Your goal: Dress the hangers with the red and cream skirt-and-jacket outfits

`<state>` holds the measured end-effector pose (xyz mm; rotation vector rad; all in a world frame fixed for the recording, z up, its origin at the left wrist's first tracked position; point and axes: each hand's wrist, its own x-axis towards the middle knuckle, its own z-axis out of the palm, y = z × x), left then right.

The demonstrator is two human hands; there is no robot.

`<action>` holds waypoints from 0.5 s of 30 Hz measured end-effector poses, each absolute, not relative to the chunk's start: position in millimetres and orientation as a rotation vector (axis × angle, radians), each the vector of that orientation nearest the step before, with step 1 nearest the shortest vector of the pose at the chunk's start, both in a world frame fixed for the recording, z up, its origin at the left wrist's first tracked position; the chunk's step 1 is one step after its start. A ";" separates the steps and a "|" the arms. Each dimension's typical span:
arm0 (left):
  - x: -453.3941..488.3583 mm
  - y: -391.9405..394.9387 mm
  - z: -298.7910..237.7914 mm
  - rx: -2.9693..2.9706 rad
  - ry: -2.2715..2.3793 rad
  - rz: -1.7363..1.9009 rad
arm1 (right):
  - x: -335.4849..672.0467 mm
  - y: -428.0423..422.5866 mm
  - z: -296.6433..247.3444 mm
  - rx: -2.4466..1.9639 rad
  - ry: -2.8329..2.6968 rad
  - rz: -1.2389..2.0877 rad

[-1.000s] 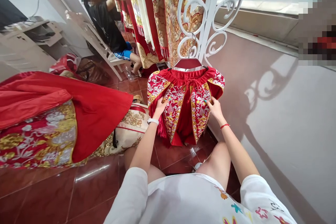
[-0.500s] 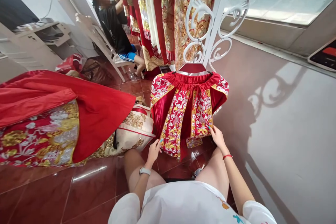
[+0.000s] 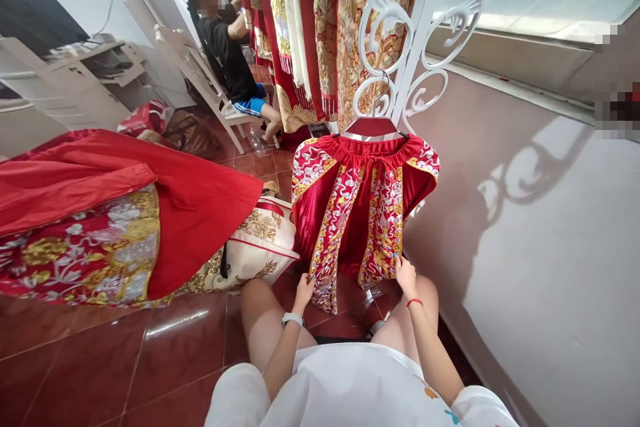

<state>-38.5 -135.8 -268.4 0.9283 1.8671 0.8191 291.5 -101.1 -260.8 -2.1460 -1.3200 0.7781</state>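
Observation:
A red pleated skirt (image 3: 345,195) with silver and gold embroidered panels hangs in front of me from a hanger (image 3: 373,125). The hanger's hook is on white scrolled ironwork (image 3: 383,90). My left hand (image 3: 305,291) is closed on the lower outer edge of the left embroidered panel. Near the bottom corner of the right panel, my right hand (image 3: 405,275) pinches the cloth between thumb and fingers. Both panels slant down toward my knees. Between them the dark red pleats show.
Left of me lie a red embroidered garment (image 3: 210,213) and a cream gold-trimmed one (image 3: 265,237). Behind, a person (image 3: 227,57) sits on a white chair (image 3: 200,80) beside hanging embroidered cloths (image 3: 325,27). A wall (image 3: 550,227) stands close on my right.
My right hand has moved slightly down and inward with the right panel's corner. My left hand has shifted slightly right and down. The skirt's panels hang straighter, and the view has turned a little left.

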 end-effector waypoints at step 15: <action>-19.1 64.2 0.0 2.223 1.827 1.301 | 331.7 63.4 -35.7 -1.480 -1.534 -0.006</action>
